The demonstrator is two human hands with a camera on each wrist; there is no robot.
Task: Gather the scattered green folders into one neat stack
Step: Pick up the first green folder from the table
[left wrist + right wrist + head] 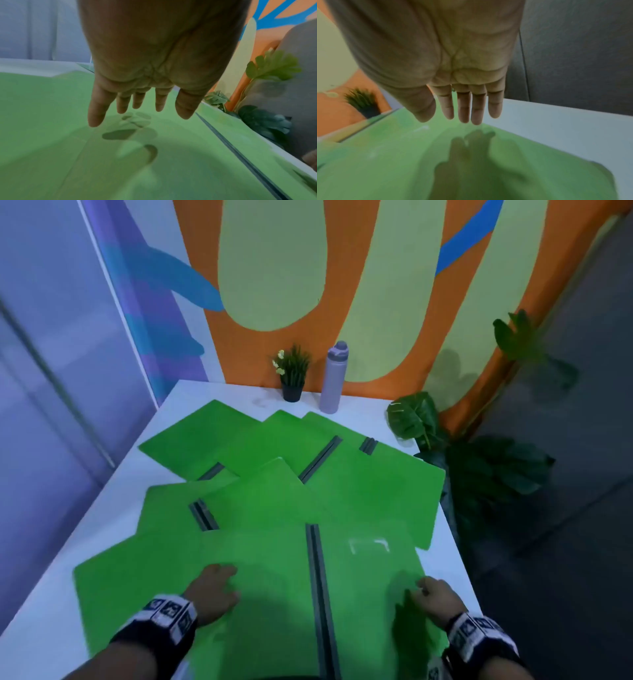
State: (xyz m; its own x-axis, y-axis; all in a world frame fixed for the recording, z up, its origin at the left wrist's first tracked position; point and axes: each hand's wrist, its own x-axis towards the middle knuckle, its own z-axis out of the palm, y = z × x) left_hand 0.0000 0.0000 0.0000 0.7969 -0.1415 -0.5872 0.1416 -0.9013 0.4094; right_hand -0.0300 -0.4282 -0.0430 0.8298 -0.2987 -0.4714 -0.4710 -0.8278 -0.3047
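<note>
Both my hands hover flat, fingers straight, holding nothing: left hand (214, 589) and right hand (435, 597) either side of the nearest green folder (274, 594)'s dark spine (317, 577), which runs straight away from me.

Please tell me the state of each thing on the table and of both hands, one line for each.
green folders: scattered, overlapping, not stacked.
nearest folder: lying open, flat, spine up.
left hand: fingers straight, above the nearest folder, holding nothing.
right hand: fingers straight, above the same folder, holding nothing.
water bottle: upright, lid on.
potted plant: upright.
</note>
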